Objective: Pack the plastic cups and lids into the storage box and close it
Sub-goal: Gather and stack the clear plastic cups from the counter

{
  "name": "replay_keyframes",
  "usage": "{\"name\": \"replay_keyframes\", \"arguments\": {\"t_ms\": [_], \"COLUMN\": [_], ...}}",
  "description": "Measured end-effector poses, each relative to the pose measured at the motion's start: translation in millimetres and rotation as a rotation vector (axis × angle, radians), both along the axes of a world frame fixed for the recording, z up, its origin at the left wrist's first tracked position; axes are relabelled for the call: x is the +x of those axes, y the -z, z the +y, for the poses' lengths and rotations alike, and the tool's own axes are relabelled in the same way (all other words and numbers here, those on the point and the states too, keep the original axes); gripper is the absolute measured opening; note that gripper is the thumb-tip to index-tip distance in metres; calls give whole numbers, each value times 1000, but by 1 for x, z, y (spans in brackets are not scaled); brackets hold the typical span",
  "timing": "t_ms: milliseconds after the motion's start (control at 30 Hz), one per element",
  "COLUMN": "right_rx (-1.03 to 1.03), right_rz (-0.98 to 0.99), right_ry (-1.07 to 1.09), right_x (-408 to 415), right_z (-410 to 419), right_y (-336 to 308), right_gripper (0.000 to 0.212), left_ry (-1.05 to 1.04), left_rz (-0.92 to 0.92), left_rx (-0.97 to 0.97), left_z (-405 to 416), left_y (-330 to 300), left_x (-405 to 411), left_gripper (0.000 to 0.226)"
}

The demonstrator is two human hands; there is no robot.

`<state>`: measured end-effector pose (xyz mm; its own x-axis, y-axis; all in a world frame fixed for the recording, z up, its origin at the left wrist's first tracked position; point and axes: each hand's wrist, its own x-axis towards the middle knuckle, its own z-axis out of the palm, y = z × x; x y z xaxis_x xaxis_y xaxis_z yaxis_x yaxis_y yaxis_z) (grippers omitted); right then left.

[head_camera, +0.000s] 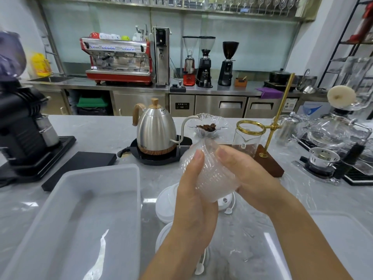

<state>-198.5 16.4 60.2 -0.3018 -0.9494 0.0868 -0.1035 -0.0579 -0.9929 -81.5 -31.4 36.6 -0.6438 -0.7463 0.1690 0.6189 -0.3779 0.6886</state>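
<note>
Your left hand [193, 190] and right hand [250, 178] close their fingers around a bagged stack of clear plastic cups [210, 168], held above white lids [166, 201] on the surface [262, 229], right of the open storage box [80, 209].

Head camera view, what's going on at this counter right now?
A person holds a bagged stack of clear plastic cups above the counter, left hand and right hand both gripping it. The translucent storage box sits open on the left, apparently holding no cups yet. White lids lie on the counter beneath the hands.
</note>
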Motion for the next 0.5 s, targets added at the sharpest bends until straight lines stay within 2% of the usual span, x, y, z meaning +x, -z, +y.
{"name": "replay_keyframes", "arguments": {"t_ms": [67,200,367,500], "right_rx": [12,-41,-88,-134], "right_rz": [-28,-119,-198,-232], "right_ry": [-3,-29,-6,65], "right_x": [1,-1,0,3], "right_z": [0,-1,-1,-1], "right_y": [0,0,-4,-8], "right_gripper": [44,46,48,50], "left_ry": [-36,-58,-93,-134], "left_rz": [-51,-151,-201,-222], "left_rx": [-42,-137,-172,-188], "left_z": [-1,-2,-2,-6], "left_y": [0,-3,-5,-8], "left_x": [0,1,2,5], "left_gripper": [41,81,86,80]}}
